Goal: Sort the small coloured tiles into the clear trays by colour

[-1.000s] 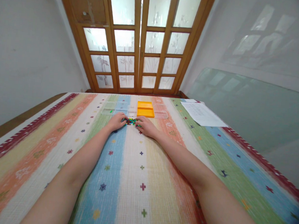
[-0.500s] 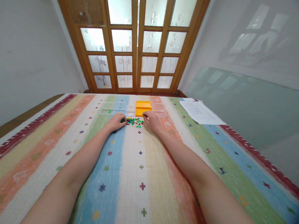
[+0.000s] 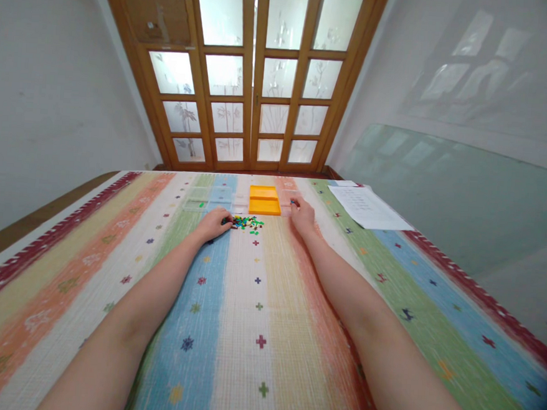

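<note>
two grips [image 3: 215, 223] [image 3: 303, 217], one orange case [image 3: 264, 207] and one heap of pieces [image 3: 245, 222] show.

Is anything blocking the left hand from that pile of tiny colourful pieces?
Nothing visible does. The left hand is right at the left edge of the pile. The orange tray lies beyond the pile, not between them.

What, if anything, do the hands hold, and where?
The right hand pinches a blue piece, exact spot unclear; whether the left hand holds anything is hidden.
</note>
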Tool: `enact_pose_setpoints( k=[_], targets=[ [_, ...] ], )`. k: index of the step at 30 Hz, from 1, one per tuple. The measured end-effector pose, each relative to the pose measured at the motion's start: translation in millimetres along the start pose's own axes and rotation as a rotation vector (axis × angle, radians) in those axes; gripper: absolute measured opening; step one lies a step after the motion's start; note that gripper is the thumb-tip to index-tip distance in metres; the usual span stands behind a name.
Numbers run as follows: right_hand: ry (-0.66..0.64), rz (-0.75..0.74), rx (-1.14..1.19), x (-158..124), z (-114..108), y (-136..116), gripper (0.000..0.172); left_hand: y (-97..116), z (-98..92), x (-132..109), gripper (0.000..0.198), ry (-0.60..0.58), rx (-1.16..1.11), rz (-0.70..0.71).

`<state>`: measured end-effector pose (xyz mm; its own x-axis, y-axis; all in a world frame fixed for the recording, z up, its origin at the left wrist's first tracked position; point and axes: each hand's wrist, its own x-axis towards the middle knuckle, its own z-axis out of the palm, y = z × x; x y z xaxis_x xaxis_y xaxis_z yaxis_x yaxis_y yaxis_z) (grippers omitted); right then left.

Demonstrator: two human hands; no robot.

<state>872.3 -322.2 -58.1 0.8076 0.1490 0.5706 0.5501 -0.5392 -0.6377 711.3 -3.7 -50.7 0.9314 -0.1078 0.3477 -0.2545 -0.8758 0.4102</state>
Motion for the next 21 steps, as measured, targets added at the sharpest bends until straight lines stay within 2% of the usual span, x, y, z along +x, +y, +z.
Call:
enact_pose_setpoints(
  k=[11, 16, 21],
  targets=[
    [-0.003, -0.038, -0.059, -5, 7, -4, 0.036, -4, 2.9, 1, 0.018, 0.225, -0.135, -0.15],
    [-0.075, -0.126, -0.09, -11, 18, -13, 0.033, -13, 2.3, 4, 0.021, 0.306, -0.185, -0.202],
    [-0.16, -0.214, -0.093, -18, 24, -21, 0.031, -26, 4.9, 3, 0.03, 0.385, -0.348, -0.327]
  ],
)
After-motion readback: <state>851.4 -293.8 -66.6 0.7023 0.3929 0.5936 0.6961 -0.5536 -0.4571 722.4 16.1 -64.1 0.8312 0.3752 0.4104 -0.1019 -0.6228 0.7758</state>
